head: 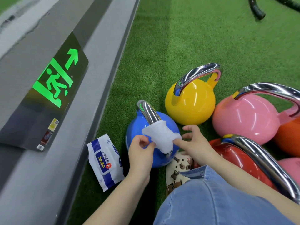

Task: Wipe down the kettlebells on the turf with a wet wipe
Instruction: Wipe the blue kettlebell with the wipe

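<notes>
A blue kettlebell (139,125) with a chrome handle stands on the green turf (186,38) near the wall. A white wet wipe (160,135) is draped over the near part of its handle. My left hand (141,153) pinches the wipe's left edge. My right hand (193,143) pinches its right edge with thumb and forefinger, the other fingers spread. Behind stand a yellow kettlebell (191,103) and a pink kettlebell (246,119); a red kettlebell (233,155) is at my right.
A blue and white pack of wet wipes (105,161) lies on the turf left of the blue kettlebell. A grey wall (81,111) with a lit exit sign (53,82) runs along the left. My denim knee (211,200) and sandal (177,168) are below. A black rope (256,8) lies far back.
</notes>
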Demonstrator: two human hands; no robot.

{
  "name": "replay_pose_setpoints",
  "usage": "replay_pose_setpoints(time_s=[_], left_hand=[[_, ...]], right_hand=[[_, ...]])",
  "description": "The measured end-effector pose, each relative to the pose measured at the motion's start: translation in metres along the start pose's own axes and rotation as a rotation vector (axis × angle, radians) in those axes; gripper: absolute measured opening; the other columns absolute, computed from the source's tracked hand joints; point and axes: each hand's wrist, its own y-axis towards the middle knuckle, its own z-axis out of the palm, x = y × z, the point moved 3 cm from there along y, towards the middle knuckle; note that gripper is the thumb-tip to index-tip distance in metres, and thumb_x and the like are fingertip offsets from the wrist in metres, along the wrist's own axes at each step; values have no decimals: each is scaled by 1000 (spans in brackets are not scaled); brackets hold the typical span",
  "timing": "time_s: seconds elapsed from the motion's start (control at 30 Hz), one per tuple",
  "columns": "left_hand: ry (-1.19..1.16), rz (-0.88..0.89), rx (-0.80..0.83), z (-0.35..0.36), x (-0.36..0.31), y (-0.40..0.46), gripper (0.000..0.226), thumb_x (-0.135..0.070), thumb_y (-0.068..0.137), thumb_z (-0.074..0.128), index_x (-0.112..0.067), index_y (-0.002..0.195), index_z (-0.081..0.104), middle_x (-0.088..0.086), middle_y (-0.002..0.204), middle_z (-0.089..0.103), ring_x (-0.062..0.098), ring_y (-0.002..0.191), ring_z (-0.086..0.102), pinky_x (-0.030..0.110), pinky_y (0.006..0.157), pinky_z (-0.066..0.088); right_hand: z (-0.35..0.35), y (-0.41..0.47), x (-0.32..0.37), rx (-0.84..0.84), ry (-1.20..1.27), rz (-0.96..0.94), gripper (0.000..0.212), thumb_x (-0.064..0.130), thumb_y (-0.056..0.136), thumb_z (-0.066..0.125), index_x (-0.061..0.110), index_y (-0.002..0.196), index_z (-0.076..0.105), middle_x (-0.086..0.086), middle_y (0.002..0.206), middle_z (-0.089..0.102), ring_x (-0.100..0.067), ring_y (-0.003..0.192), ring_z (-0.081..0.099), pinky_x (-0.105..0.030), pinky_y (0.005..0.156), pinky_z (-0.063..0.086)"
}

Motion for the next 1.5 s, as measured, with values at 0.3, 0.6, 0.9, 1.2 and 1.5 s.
replay_pose_setpoints(time_s=[0.3,0.6,0.9,1.2,1.5], left_hand=[[21,77,104,27,-21,-30,27,-34,89,54,-19,110,49,4,113,56,16,101,55,30,87,45],[-38,-296,35,38,-51,31,49,-37,93,51,2,123,48,17,116,59,26,96,58,32,80,47],[-230,-427,63,34,-67,60,44,-35,90,56,-6,122,50,13,98,61,26,76,60,28,58,46],[-318,-367,144,43,-30,30,45,-8,77,66,-3,118,50,15,98,63,24,82,63,34,69,55],[-688,-377,507,42,-33,31,27,-5,72,66,-8,97,56,-4,58,54,10,42,52,26,57,55]], right_hand=[[-2,-4,18,62,-238,-415,59,-14,74,44,42,79,58,21,91,62,-20,84,65,-35,83,50],[-9,7,38,190,-144,-407,64,-24,71,31,19,104,64,1,108,66,-16,108,58,-27,97,44],[-16,3,40,49,-95,-396,52,-19,80,30,25,95,55,4,98,57,-14,94,54,-16,73,41],[-12,-6,35,52,-85,-424,55,-19,77,31,30,85,55,14,93,58,-12,91,55,-7,73,40],[-17,-8,21,97,-121,-349,51,-19,78,32,23,91,58,2,100,59,-8,82,57,-7,71,44]])
